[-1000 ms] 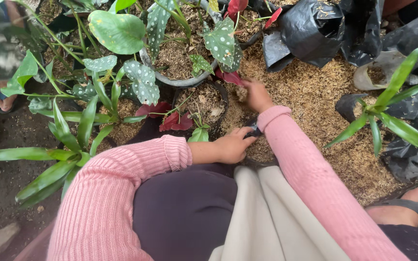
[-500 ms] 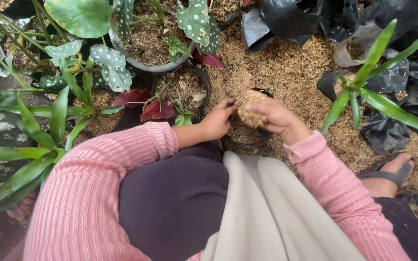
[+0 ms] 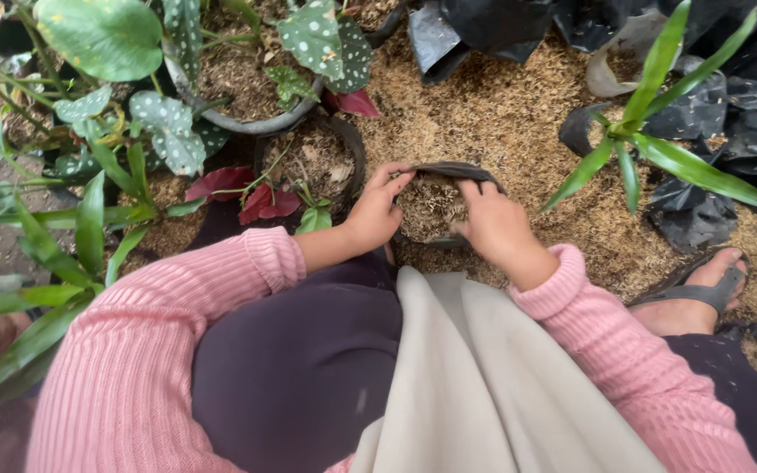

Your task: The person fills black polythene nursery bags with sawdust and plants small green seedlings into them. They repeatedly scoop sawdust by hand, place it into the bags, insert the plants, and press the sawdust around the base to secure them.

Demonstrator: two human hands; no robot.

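Planting bag: small black plastic bag (image 3: 449,171) filled with brown husk, standing on the ground at about 12 o'clock from the person's lap, between the two hands
Bag filling: dry brown husk (image 3: 431,206) heaped up to the rim
Left hand: left hand (image 3: 377,210) at the bag's 9 o'clock side, fingers curled over the rim, thumb and fingertips pinching the black edge
Right hand: right hand (image 3: 497,223) at the bag's 3 o'clock side, fingers bent over the rim and resting on the husk, closed on the edge
Sleeves: pink ribbed sleeves (image 3: 221,289) on both arms, dark and beige cloth across the lap
Ground: loose husk (image 3: 519,114) spread from 12 to 3 o'clock of the bag
Dark pot: round pot (image 3: 313,158) of husk and chips just beside the left hand, at 10 o'clock, red leaves (image 3: 260,200) below it
Spotted plant: grey pot (image 3: 247,123) with white-dotted leaves at 11 o'clock
Green plant: long-leaved plant (image 3: 650,140) in black bags at 2 o'clock
Foot: sandalled foot (image 3: 703,293) at 4 o'clock
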